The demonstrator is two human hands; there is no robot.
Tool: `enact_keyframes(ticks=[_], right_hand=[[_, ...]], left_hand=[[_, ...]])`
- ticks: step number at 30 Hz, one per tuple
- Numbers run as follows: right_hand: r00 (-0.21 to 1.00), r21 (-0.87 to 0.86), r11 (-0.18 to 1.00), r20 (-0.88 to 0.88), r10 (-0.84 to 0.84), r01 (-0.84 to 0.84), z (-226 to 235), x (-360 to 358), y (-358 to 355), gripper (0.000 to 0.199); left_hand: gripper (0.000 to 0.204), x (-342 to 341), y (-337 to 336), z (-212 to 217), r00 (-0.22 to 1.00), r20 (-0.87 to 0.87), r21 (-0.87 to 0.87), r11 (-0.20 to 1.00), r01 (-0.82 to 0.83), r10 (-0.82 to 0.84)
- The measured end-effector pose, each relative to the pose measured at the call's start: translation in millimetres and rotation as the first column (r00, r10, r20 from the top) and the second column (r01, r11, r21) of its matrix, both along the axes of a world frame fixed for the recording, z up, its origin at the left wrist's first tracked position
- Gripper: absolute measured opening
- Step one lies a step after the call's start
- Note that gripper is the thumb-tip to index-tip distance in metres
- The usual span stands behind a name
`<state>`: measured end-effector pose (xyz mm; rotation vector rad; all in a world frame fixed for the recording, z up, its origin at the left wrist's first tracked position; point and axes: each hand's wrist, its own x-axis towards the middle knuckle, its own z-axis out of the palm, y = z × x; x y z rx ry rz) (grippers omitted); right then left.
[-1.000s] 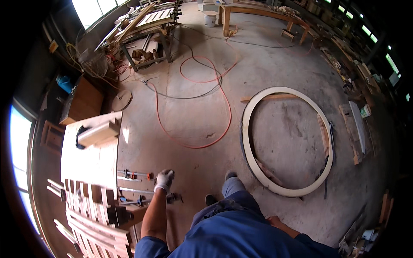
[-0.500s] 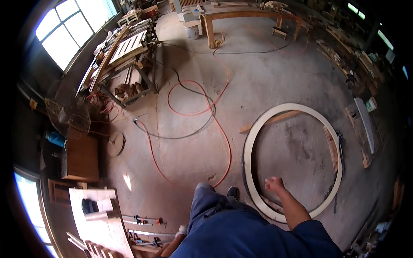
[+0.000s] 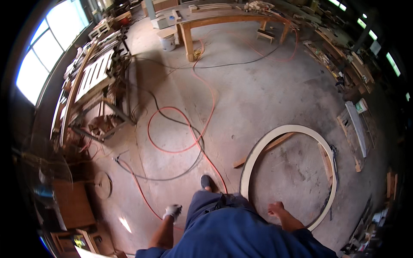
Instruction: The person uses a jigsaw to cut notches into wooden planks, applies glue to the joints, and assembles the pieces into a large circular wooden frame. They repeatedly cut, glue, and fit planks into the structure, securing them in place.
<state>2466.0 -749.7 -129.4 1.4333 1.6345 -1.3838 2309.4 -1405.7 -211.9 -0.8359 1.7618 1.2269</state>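
From the head camera, the person stands on a concrete floor (image 3: 266, 99), blue work clothes filling the bottom of the frame. The left hand (image 3: 173, 211), in a whitish glove, hangs at lower centre-left with fingers curled loosely; it holds nothing. It sits just above an orange cable (image 3: 180, 124) that loops across the middle of the frame and runs down past a dark shoe (image 3: 206, 182). A black cable (image 3: 172, 176) curves alongside it. The right hand (image 3: 276, 209), bare, is at lower centre-right, half open and empty, over the inside of a large pale wooden ring (image 3: 275, 134) lying flat on the floor at right. A wooden slat (image 3: 264, 150) pokes under the ring's upper left edge. A long wooden workbench (image 3: 228, 19) stands at top centre, with a white bucket (image 3: 168, 42) beside it. Bright windows (image 3: 43, 51) fill the upper left.
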Motion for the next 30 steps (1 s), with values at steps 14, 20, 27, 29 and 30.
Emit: enact_keyframes(ticks=[14,20,27,29,30], right_hand=[[0.995,-0.125,0.992,0.1,0.024,-0.011,-20.5,-289.4,46.2,0.03],[0.99,-0.131,0.991,-0.129,-0.056,0.039,-65.9,-527.2,233.6,0.032],[0.893,0.105,0.992,-0.449,-0.009,0.063,57.3,-871.9,380.1,0.023],[0.885,0.09,0.994,-0.466,-0.008,0.056,64.9,-936.3,397.6,0.024],[0.89,0.079,0.995,-0.456,-0.017,0.059,63.6,-962.1,405.6,0.025]], left_hand=[[0.013,-569.9,156.3,84.3,0.837,-0.532,-0.015,0.989,0.146,-0.131],[0.021,-538.5,234.1,31.5,0.942,0.176,0.051,0.953,-0.297,0.284],[0.03,-600.2,357.3,47.4,0.915,0.146,-0.205,0.893,0.399,-0.376],[0.029,-657.1,392.9,53.2,0.931,0.122,-0.194,0.912,0.362,-0.344],[0.029,-692.1,408.2,55.7,0.934,0.111,-0.189,0.915,0.357,-0.341]])
